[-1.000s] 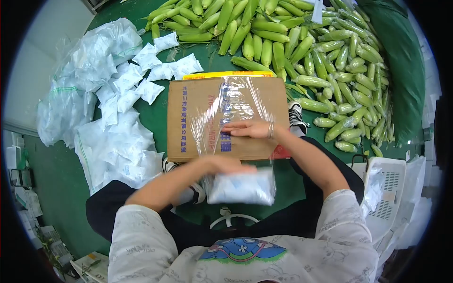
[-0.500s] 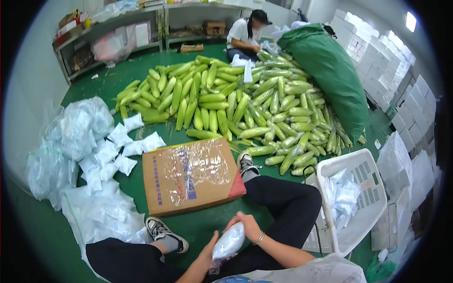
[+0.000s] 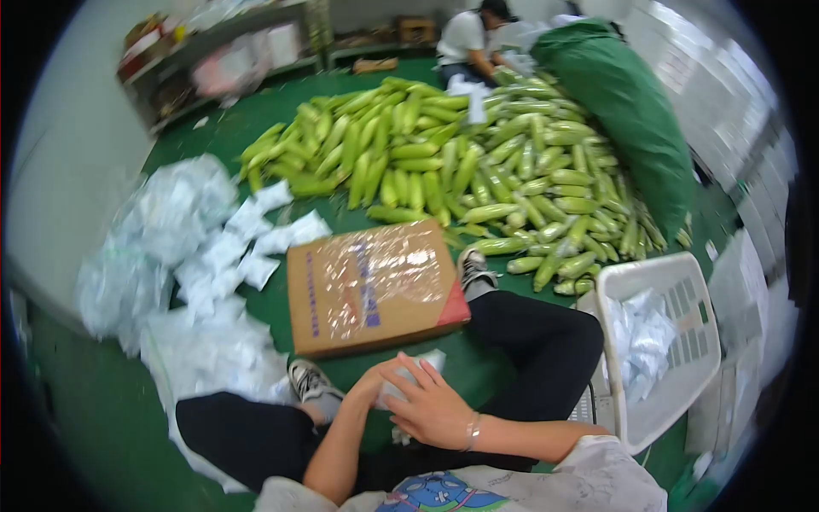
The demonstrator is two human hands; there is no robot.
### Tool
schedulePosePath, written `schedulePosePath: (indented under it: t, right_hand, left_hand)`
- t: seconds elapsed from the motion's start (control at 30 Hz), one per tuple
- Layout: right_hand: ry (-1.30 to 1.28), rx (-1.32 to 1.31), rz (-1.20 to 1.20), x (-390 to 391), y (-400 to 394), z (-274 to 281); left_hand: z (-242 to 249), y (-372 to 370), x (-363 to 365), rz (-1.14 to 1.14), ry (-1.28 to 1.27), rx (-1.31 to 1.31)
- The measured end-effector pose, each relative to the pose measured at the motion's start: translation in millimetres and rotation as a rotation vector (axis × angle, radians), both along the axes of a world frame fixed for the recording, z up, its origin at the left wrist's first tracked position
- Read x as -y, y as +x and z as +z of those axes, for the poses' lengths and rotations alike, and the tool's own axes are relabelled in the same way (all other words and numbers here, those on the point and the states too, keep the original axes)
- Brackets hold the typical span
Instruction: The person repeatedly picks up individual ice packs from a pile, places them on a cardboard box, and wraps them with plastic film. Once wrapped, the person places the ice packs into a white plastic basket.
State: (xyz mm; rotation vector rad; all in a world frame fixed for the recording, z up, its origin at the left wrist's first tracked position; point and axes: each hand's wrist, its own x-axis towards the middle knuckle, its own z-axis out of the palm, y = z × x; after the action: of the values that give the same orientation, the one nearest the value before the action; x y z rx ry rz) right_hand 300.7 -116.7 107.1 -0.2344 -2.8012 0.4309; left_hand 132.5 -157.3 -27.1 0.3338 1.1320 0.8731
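Between my two hands, low in front of my lap, is a white plastic packet (image 3: 436,359), mostly covered by my fingers. My left hand (image 3: 370,389) holds it from the left side, its fingers partly hidden. Over the packet lies my right hand (image 3: 431,408), its fingers somewhat spread and crossing in front of the left fingers. A closed, taped cardboard box (image 3: 380,299) lies flat on the floor just beyond my hands. Similar white packets (image 3: 647,341) are in the white plastic basket (image 3: 607,363) to my right.
More white packets (image 3: 223,252) and filled clear bags (image 3: 175,209) lie at the left. Green corn ears (image 3: 416,152) are heaped beyond the box; wrapped corn (image 3: 570,191) lies at right, near a large green sack (image 3: 623,111). Another person (image 3: 465,43) sits behind the heap.
My right hand has moved over the packet, and both hands now cover most of it. The whole scene has shifted right and slightly up in view.
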Motion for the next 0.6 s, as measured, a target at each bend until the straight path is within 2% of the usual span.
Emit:
schedulePosePath:
  t: [0.03,0.07,0.13,0.2,0.23,0.27,0.3,0.33,0.4,0.47,0.5,0.53,0.6]
  right_hand:
    - [-0.186,-0.028,0.189,-1,9,-2]
    - [-0.221,0.011,0.16,-4,14,7]
    - [-0.275,0.302,0.106,-6,27,28]
    - [-0.255,0.078,-0.015,-5,45,16]
    - [-0.214,-0.076,-0.137,-8,53,9]
    - [-0.173,-0.222,-0.27,-11,60,4]
    - [-0.405,-0.412,-0.453,-9,65,-10]
    - [-0.634,-0.599,-0.642,-11,69,-22]
    - [-0.749,-0.462,-0.835,-28,74,-9]
    - [-0.852,-0.357,-0.873,-51,88,-14]
    - [-0.806,-0.351,-0.949,-56,96,-7]
    - [-0.743,-0.352,-0.994,-68,100,6]
    - [-0.315,-0.449,-1.118,-90,123,23]
  left_hand:
    - [-19,10,4,-0.204,0.143,-0.017]
    - [-36,25,7,-0.407,0.283,-0.033]
    - [-45,54,15,-0.617,0.183,-0.122]
    - [14,57,-1,-0.479,-0.022,0.274]
    - [34,46,-11,-0.461,-0.033,0.27]
    - [50,37,-24,-0.629,0.144,0.141]
    - [63,38,-33,-0.792,0.332,0.015]
    - [78,46,-38,-0.787,0.331,0.026]
    - [99,59,-51,-1.126,0.345,-0.165]
    - [98,81,-67,-1.099,0.651,-0.587]
    - [104,93,-71,-1.06,0.623,-0.571]
    - [131,96,-84,-1.0,0.604,-0.585]
    - [123,143,-98,-0.696,0.863,-0.875]
